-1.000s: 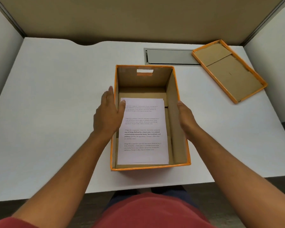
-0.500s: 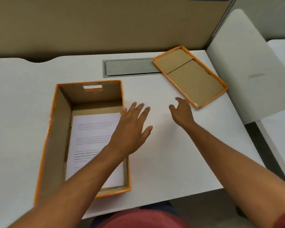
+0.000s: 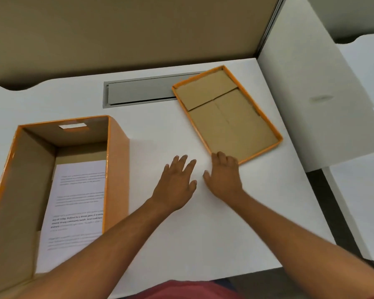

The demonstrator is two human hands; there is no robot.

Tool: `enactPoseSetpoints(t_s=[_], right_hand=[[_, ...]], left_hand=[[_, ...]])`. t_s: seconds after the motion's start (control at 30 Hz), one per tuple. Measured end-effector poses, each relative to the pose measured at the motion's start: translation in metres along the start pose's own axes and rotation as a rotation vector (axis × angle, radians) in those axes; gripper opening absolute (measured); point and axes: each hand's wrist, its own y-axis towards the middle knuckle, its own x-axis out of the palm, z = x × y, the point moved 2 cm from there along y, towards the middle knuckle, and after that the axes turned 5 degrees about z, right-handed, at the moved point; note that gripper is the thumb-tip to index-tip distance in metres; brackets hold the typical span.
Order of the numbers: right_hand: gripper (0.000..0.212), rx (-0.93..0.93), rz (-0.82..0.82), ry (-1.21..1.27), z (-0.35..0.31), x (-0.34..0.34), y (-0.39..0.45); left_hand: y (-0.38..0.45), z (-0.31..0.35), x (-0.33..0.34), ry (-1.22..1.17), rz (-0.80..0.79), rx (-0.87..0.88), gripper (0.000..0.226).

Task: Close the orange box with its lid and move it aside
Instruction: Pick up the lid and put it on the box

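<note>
The orange box stands uncovered at the left of the white desk, with a printed sheet of paper lying on its bottom. Its orange lid lies upside down at the back right, brown inside facing up. My right hand reaches the lid's near corner with its fingers at the orange rim; whether they touch it is unclear. My left hand hovers flat over bare desk between box and lid, fingers spread, holding nothing.
A grey cable hatch is set into the desk behind, its right end under the lid. A brown partition wall runs along the back. A white side panel stands at the right edge.
Both hands left the box sides and moved right toward the lid. The view swung right, so the box now sits at the left. The right hand has arrived at the lid's near corner.
</note>
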Motion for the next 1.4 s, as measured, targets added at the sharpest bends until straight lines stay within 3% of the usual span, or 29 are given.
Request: enactPoseSetpoints(t_s=[0.17, 0.33, 0.43, 0.53, 0.77, 0.83, 0.93, 1.03, 1.13, 1.23, 1.4], right_hand=[[0.06, -0.084, -0.051, 0.148, -0.031, 0.012, -0.091], [0.033, -0.068, -0.078, 0.147, -0.019, 0.005, -0.093], [0.037, -0.053, 0.045, 0.095, 0.01, -0.005, -0.065], [0.054, -0.051, 0.009, 0.019, 0.035, -0.006, -0.051], [0.048, -0.04, -0.006, 0.016, 0.043, 0.016, -0.095], [0.048, 0.01, 0.046, 0.08, 0.045, 0.012, -0.091], [0.069, 0.217, 0.07, 0.106, 0.062, 0.0, -0.069], [0.084, 0.434, -0.002, 0.376, 0.076, -0.015, -0.046], [0.084, 0.538, -0.005, 0.628, 0.078, -0.04, -0.033], [0.071, 0.575, 0.026, 0.738, 0.076, -0.071, -0.033], [0.049, 0.406, 0.196, 0.858, 0.045, -0.128, -0.054]], left_hand=[[0.015, 0.017, 0.018, 0.027, -0.05, 0.113, 0.061], [0.017, 0.013, 0.044, 0.131, -0.132, 0.157, 0.059], [0.009, 0.006, 0.059, 0.181, -0.177, 0.149, 0.064], [-0.003, 0.002, 0.07, 0.218, -0.189, 0.165, 0.068], [-0.049, 0.001, 0.089, 0.261, -0.253, 0.224, 0.074], [-0.053, 0.001, 0.091, 0.267, -0.257, 0.222, 0.074], [-0.053, 0.003, 0.089, 0.281, -0.258, 0.226, 0.075], [-0.052, 0.007, 0.087, 0.269, -0.256, 0.213, 0.076], [-0.05, 0.012, 0.08, 0.122, -0.231, 0.142, 0.083], [-0.052, 0.014, 0.069, -0.145, -0.189, 0.046, 0.086], [-0.064, 0.023, 0.037, -0.685, -0.096, -0.155, 0.083]])
